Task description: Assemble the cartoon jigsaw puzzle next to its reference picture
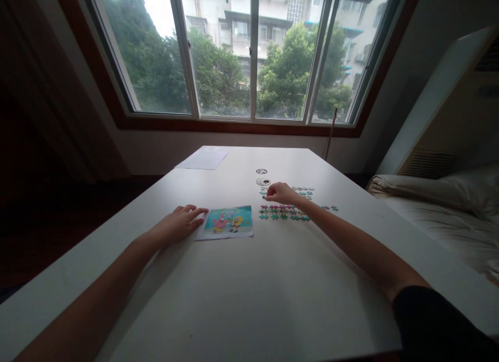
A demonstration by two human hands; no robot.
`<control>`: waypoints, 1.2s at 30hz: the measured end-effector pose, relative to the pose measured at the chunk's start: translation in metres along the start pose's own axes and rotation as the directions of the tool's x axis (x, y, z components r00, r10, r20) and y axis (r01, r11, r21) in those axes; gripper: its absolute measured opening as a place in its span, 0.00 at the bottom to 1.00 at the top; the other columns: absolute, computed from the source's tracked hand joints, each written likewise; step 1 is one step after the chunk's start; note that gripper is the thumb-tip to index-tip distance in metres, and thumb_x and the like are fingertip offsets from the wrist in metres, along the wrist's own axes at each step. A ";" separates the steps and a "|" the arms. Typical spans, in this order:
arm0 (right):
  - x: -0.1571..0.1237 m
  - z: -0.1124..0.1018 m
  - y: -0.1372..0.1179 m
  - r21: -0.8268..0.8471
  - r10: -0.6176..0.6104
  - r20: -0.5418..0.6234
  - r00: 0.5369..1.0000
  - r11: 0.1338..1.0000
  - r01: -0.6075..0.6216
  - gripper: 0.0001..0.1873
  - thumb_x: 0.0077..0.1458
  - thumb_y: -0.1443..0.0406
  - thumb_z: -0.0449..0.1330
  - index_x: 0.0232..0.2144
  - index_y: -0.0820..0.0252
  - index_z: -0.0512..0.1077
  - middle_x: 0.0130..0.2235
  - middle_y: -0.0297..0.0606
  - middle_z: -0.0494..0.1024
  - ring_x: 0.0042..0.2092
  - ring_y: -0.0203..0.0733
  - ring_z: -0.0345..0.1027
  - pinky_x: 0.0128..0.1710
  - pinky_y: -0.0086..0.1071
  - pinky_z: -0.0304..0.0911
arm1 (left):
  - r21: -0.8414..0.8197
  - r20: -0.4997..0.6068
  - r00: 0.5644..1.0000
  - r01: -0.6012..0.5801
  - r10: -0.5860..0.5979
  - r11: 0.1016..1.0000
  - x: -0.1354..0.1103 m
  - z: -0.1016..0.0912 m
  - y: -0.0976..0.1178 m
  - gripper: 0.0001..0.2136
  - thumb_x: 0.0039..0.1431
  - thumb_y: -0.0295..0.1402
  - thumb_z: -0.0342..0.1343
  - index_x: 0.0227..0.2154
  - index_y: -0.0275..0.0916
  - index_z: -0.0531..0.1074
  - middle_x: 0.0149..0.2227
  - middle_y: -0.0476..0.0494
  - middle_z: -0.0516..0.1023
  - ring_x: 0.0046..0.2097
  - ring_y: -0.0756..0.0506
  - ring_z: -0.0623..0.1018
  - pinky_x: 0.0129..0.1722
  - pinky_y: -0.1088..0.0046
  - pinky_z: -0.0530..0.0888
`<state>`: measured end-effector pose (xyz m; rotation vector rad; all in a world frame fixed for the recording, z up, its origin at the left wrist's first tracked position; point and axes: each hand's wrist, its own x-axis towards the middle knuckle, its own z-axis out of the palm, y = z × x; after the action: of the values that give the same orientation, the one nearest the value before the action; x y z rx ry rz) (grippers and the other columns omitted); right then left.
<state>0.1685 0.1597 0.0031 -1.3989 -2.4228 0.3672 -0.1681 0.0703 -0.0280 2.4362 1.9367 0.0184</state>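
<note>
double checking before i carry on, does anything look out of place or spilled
A few jigsaw pieces sit farther right than the far rows, breaking the tidy layout; the right forearm hides whether they join a nearer row. Nothing looks spilled.

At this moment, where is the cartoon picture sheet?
In the head view, the cartoon picture sheet lies just left of centre on the white table, with the left hand at its left edge and the puzzle pieces to its right.
</note>
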 end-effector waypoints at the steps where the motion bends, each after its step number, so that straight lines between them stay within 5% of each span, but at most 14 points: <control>1: -0.013 0.001 -0.004 0.026 -0.014 -0.001 1.000 1.000 0.014 0.06 0.46 0.66 0.60 0.27 0.64 0.75 0.28 0.36 0.77 0.30 0.33 0.67 0.27 0.23 0.56 | -0.002 -0.001 1.000 -0.001 0.001 1.000 0.000 0.000 0.000 0.24 0.59 0.45 0.38 0.56 0.46 0.61 0.54 0.39 0.64 0.55 0.37 0.64 0.51 0.60 0.62; 6: -0.082 0.014 -0.016 0.221 -0.135 0.029 0.990 0.967 0.125 0.15 0.46 0.69 0.58 0.39 0.61 0.72 0.26 0.30 0.75 0.27 0.30 0.66 0.28 0.22 0.58 | -0.007 -0.012 1.000 -0.005 0.004 1.000 0.001 0.003 -0.003 0.24 0.60 0.46 0.38 0.56 0.47 0.62 0.54 0.40 0.65 0.55 0.37 0.64 0.51 0.61 0.62; 10: -0.112 0.023 -0.016 0.331 -0.192 -0.017 0.981 0.925 0.186 0.14 0.48 0.70 0.56 0.38 0.60 0.74 0.25 0.31 0.73 0.26 0.30 0.63 0.28 0.23 0.57 | -0.001 -0.019 1.000 -0.009 0.009 1.000 0.002 0.005 -0.004 0.24 0.59 0.47 0.38 0.55 0.46 0.62 0.54 0.40 0.65 0.54 0.37 0.64 0.51 0.61 0.62; 16: -0.110 0.026 -0.009 0.243 -0.184 -0.084 0.979 0.949 0.200 0.11 0.46 0.63 0.62 0.33 0.61 0.76 0.23 0.31 0.70 0.25 0.31 0.59 0.28 0.25 0.55 | 0.021 -0.013 1.000 -0.014 0.014 1.000 0.002 0.004 -0.003 0.24 0.60 0.46 0.37 0.56 0.45 0.62 0.54 0.40 0.65 0.55 0.37 0.64 0.51 0.62 0.62; 36: -0.111 0.031 -0.004 0.259 -0.204 -0.094 0.975 0.940 0.221 0.09 0.48 0.66 0.59 0.34 0.60 0.75 0.24 0.30 0.66 0.24 0.29 0.56 0.26 0.24 0.53 | 0.034 -0.010 1.000 0.010 -0.009 0.999 0.003 0.004 -0.002 0.25 0.59 0.46 0.38 0.56 0.45 0.61 0.55 0.40 0.65 0.55 0.37 0.64 0.52 0.62 0.61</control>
<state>0.2052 0.0590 -0.0399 -1.0080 -2.3367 0.5608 -0.1688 0.0735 -0.0324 2.4525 1.9690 -0.0036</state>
